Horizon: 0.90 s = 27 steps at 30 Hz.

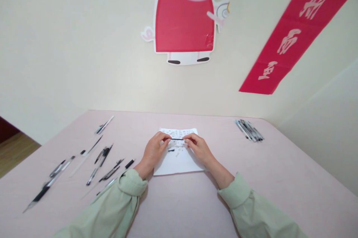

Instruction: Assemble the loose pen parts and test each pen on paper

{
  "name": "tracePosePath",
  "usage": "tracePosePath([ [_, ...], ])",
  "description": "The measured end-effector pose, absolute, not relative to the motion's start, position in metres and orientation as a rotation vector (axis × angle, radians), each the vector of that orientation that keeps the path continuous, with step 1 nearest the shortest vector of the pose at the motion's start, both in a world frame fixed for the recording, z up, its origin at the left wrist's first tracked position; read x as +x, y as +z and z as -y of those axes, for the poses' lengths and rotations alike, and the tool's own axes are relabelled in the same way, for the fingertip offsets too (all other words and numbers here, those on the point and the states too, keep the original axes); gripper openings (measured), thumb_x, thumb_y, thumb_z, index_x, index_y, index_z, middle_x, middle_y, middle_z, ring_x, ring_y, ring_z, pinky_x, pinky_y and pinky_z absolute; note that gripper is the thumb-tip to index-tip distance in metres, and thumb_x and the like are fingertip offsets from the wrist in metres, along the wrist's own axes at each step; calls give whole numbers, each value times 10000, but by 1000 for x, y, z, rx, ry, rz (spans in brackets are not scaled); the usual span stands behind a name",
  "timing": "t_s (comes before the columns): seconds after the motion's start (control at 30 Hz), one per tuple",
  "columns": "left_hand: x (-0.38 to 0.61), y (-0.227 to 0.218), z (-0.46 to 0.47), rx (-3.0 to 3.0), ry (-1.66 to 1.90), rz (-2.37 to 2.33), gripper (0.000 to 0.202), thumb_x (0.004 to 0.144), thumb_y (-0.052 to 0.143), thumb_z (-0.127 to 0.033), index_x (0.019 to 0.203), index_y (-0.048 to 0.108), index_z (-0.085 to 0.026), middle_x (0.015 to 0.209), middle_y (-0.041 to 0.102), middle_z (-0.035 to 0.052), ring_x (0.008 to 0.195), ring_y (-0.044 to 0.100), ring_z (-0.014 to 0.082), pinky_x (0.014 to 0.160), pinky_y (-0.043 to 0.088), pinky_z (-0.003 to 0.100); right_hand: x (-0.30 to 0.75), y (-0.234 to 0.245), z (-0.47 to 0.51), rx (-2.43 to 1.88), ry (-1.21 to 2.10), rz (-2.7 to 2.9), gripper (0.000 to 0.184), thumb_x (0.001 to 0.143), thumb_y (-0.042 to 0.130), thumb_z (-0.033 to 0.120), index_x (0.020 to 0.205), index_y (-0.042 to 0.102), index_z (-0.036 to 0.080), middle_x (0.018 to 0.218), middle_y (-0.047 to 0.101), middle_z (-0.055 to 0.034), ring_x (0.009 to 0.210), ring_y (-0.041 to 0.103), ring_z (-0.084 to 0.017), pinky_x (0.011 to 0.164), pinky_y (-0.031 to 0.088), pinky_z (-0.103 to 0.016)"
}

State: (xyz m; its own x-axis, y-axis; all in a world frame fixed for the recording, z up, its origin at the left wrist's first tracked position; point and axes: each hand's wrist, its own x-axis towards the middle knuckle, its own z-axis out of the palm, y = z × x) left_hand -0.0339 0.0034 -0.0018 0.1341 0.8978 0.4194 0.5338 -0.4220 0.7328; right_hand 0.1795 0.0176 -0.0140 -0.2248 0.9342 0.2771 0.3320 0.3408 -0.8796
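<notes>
Thin black rod (177,139) is pinched at either end by left hand (154,151) and right hand (199,149) over paper (179,164) at twelve o'clock; two-handed positioning seems in hand, and steady fingertip control seems called for.

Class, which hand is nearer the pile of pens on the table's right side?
Right. The right hand is to the left of the pile of pens; the left hand is farther left, beyond the thin black rod.
</notes>
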Motion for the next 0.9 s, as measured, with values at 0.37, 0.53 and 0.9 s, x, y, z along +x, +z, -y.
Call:
tracePosePath([
  [0.37, -40, -4, -3, 2094, 972, -2012, 158, 846, 494, -218, 860, 651, -207, 926, 611, 58, 915, 579, 230, 815, 414, 367, 163, -11, -4, -1169, 391, 2139, 310, 869, 483, 93, 1072, 652, 257, 1018, 587, -47, 925, 588, -173, 829, 476, -303],
  [0.53, -37, 1, 2, 2112, 816, -2080, 175, 849, 496, -205, 916, 657, -214, 985, 609, 70, 968, 571, 240, 827, 391, 378, 154, -13, -3, -1137, 308, 2275, 355, 828, 540, 50, 1101, 645, 252, 1095, 568, -63, 979, 561, -186, 863, 461, -312],
  [0.9, -21, 7, 20, 2369, 703, -1959, 187, 822, 486, -132, 879, 649, -203, 942, 607, 85, 944, 554, 258, 825, 358, 408, 155, -9, -3, -1180, 360, 2263, 244, 828, 523, 40, 984, 580, 218, 943, 585, -52, 902, 519, -210, 799, 417, -337],
])
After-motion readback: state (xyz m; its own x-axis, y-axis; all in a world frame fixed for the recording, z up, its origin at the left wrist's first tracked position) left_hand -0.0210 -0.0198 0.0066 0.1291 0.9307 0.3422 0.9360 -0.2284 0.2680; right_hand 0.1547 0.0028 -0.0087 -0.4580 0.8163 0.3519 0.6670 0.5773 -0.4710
